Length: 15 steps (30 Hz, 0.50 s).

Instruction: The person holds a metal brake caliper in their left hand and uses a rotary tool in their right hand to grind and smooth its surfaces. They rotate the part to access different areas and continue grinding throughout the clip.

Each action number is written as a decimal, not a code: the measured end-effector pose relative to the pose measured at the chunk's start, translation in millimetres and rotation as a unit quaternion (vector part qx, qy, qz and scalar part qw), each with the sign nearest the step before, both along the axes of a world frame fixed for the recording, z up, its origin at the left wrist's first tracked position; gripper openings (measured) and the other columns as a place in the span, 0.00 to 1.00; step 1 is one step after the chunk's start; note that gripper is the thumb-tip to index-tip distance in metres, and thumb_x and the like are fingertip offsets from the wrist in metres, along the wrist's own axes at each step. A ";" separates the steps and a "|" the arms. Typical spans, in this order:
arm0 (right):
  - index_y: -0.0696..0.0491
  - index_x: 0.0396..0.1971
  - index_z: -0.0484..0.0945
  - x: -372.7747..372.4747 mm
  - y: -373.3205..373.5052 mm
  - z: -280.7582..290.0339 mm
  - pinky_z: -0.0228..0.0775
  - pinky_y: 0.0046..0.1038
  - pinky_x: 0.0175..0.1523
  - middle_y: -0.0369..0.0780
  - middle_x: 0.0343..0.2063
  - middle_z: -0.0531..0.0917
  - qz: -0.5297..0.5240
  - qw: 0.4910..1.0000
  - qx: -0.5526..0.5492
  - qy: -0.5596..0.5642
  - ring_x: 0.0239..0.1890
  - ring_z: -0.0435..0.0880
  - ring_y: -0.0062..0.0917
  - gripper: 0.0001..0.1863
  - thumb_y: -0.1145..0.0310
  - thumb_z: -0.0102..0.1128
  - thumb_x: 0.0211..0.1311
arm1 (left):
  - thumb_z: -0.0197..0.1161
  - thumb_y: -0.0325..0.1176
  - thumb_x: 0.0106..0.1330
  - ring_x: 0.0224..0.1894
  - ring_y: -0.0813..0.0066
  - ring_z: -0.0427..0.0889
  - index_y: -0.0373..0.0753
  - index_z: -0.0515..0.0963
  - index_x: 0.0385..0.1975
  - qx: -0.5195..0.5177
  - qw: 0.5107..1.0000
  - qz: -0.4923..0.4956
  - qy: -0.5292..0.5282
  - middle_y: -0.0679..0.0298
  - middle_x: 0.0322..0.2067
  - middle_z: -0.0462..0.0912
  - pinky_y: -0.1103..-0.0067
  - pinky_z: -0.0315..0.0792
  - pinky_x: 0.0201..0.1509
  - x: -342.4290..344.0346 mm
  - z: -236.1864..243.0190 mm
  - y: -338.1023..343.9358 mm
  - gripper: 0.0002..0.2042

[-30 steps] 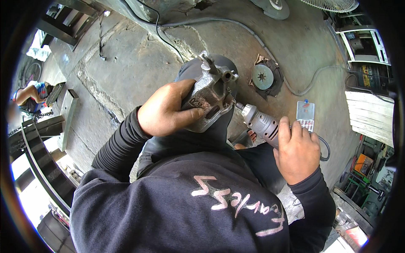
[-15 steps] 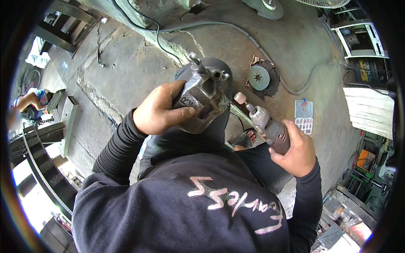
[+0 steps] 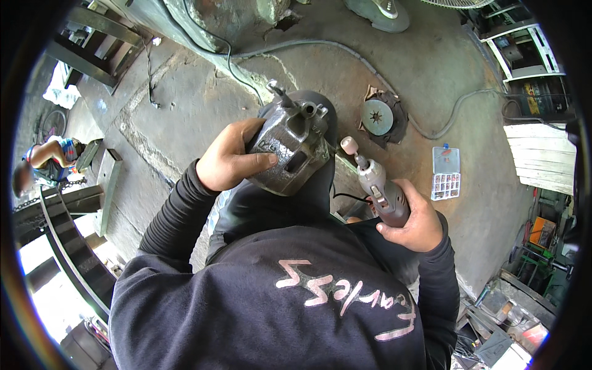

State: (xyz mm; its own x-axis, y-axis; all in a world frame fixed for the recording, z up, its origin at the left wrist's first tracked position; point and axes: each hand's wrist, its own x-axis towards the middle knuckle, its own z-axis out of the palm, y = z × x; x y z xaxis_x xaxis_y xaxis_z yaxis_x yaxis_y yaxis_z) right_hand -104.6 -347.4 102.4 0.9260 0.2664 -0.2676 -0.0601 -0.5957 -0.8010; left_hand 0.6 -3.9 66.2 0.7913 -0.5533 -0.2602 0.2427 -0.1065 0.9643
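A dark metal brake caliper [image 3: 285,155] rests above my knee, its bolt end tilted up and away from me. My left hand [image 3: 227,159] is closed around its left side, the thumb lying over the front face. In my right hand [image 3: 417,217] is a grey rotary tool [image 3: 383,192], gripped by its rear body. A short pinkish grinding stone [image 3: 349,145] is fitted at the tool's nose. The stone points away from me, close to the caliper's right side, with a small gap between them. My right fingers are partly hidden behind the tool.
A round metal disc [image 3: 377,117] lies on the floor ahead, near a thick grey cable [image 3: 361,57]. To the right is an opened plastic case [image 3: 446,172] of small bits. Another person [image 3: 54,153] sits far left, beside steel beams [image 3: 77,253]. White planks [image 3: 542,157] stand right.
My right hand has shifted left, and the rotary tool stands at a steeper angle. The caliper has turned slightly and moved a little left in my left hand.
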 end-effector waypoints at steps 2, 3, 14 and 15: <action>0.58 0.54 0.71 -3.4 -3.1 -4.4 0.75 0.31 0.51 0.45 0.40 0.83 -0.018 0.998 0.048 0.031 0.44 0.85 0.31 0.36 0.69 0.77 0.42 | 0.66 0.29 0.59 0.43 0.77 0.79 0.23 0.72 0.53 -0.019 1.000 0.014 0.016 0.57 0.41 0.82 0.78 0.74 0.50 -2.8 0.0 1.1 0.23; 0.58 0.54 0.71 -4.4 -3.6 -6.7 0.75 0.31 0.52 0.45 0.40 0.83 -0.016 0.998 0.054 0.011 0.44 0.85 0.31 0.35 0.69 0.77 0.42 | 0.66 0.28 0.60 0.44 0.75 0.80 0.23 0.71 0.54 -0.045 0.998 0.029 0.031 0.56 0.43 0.82 0.78 0.74 0.52 -4.7 -0.6 1.3 0.24; 0.60 0.55 0.69 -11.3 10.5 1.5 0.74 0.32 0.54 0.49 0.44 0.83 -0.103 0.993 0.052 0.030 0.46 0.84 0.36 0.36 0.68 0.76 0.45 | 0.62 0.26 0.66 0.54 0.69 0.80 0.27 0.64 0.64 -0.311 0.910 0.233 0.145 0.54 0.54 0.79 0.72 0.71 0.62 -61.6 -41.2 -44.7 0.27; 0.60 0.55 0.69 -11.4 14.1 3.2 0.74 0.33 0.54 0.49 0.44 0.82 -0.141 0.985 0.078 0.067 0.46 0.84 0.36 0.36 0.68 0.76 0.45 | 0.61 0.27 0.67 0.55 0.68 0.79 0.28 0.63 0.64 -0.291 0.917 0.243 0.122 0.55 0.53 0.80 0.71 0.70 0.63 -64.1 -45.1 -48.6 0.27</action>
State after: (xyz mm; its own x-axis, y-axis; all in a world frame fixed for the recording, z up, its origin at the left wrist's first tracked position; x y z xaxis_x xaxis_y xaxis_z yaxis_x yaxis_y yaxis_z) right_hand -116.0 -333.3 105.6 0.9281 0.0508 -0.3688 -0.3172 -0.4107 -0.8548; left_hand -63.6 -52.5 21.1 0.9384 -0.2529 -0.2353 0.3422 0.5868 0.7339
